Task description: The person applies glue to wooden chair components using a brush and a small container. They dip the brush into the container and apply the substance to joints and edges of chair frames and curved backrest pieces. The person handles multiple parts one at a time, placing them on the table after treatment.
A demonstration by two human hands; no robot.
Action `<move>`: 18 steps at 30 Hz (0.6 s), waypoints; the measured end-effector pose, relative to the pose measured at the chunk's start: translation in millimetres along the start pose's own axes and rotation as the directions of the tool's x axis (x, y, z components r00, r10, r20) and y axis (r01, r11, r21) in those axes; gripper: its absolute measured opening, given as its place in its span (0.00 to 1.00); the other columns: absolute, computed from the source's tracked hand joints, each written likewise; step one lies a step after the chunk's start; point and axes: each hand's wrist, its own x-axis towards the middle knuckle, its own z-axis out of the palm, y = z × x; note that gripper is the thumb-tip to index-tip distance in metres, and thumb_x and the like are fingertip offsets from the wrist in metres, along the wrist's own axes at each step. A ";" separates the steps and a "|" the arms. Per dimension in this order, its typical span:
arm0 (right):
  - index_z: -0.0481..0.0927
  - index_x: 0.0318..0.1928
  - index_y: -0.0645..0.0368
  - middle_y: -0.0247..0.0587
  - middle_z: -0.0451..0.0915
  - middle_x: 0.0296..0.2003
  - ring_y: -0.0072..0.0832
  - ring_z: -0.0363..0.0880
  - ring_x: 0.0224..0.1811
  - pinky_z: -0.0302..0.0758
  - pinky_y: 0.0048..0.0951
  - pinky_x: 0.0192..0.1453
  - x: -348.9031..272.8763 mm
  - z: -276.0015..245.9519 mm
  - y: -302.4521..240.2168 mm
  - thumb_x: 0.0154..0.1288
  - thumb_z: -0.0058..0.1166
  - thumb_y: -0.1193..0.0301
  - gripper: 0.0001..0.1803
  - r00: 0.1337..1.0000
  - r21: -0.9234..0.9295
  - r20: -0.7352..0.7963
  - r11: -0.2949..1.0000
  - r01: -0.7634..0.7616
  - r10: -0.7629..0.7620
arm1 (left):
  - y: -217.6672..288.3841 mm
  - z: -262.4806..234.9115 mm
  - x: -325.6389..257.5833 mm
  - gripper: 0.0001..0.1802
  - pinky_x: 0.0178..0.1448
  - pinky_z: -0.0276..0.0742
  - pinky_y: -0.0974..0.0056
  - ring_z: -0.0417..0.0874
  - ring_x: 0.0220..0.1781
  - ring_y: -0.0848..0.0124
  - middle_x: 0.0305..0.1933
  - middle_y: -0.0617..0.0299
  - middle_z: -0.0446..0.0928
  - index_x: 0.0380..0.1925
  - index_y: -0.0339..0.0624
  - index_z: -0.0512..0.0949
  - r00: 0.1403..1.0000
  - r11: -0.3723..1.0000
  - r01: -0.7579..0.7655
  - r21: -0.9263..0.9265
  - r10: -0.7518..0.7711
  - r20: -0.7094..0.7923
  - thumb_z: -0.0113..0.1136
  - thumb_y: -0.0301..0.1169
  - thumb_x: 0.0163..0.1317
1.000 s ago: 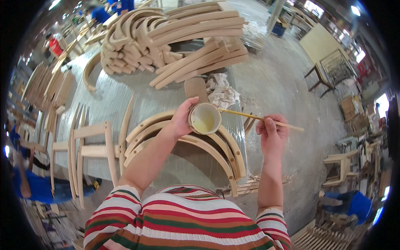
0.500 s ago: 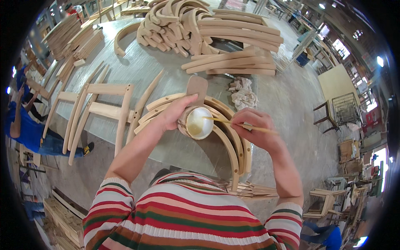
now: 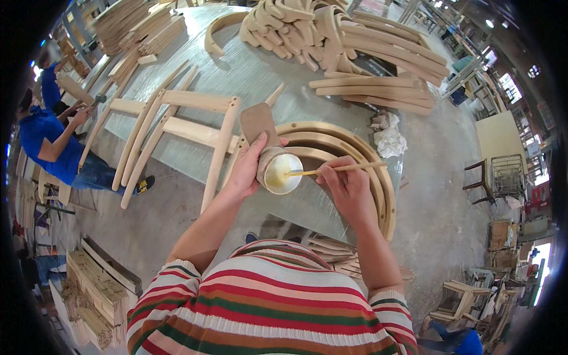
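Note:
My left hand (image 3: pixel 244 171) is closed around a round pot (image 3: pixel 262 167) with a flat brown paddle-like handle (image 3: pixel 257 121) sticking up. Inside the pot is a whitish-yellow liquid (image 3: pixel 283 176), probably glue, coating the wall. A thin wooden stick (image 3: pixel 367 167) is pinched in the fingers of my right hand (image 3: pixel 348 188), its tip inside the pot. Below and beyond both hands, curved wooden rails (image 3: pixel 387 195) with small holes lie nested together on the table. The pot is held above them, its mouth tilted toward me.
Wooden chair frames (image 3: pixel 198 100) lean at the table's left edge. A heap of curved wooden parts (image 3: pixel 290 29) and stacked rails (image 3: pixel 373 89) lie at the far side, near a crumpled cloth (image 3: pixel 389 135). At left, a co-worker in blue (image 3: pixel 50 139) holds a hammer (image 3: pixel 100 99).
The view has shifted, so the table's contents appear farther right. My right hand has come nearer the pot and the stick reaches deeper in. More of the co-worker at left shows.

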 end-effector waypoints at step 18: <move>0.73 0.38 0.63 0.42 0.79 0.33 0.26 0.78 0.29 0.77 0.26 0.36 4.8 82.2 56.4 0.62 0.51 0.78 0.04 0.914 0.791 0.029 0.549 -0.269 0.406 | 14.6 -65.9 -7.5 0.21 0.47 0.80 0.60 0.80 0.45 0.65 0.47 0.52 0.76 0.52 0.35 0.66 0.922 0.974 -0.218 -0.057 0.186 -0.340 0.42 0.41 0.70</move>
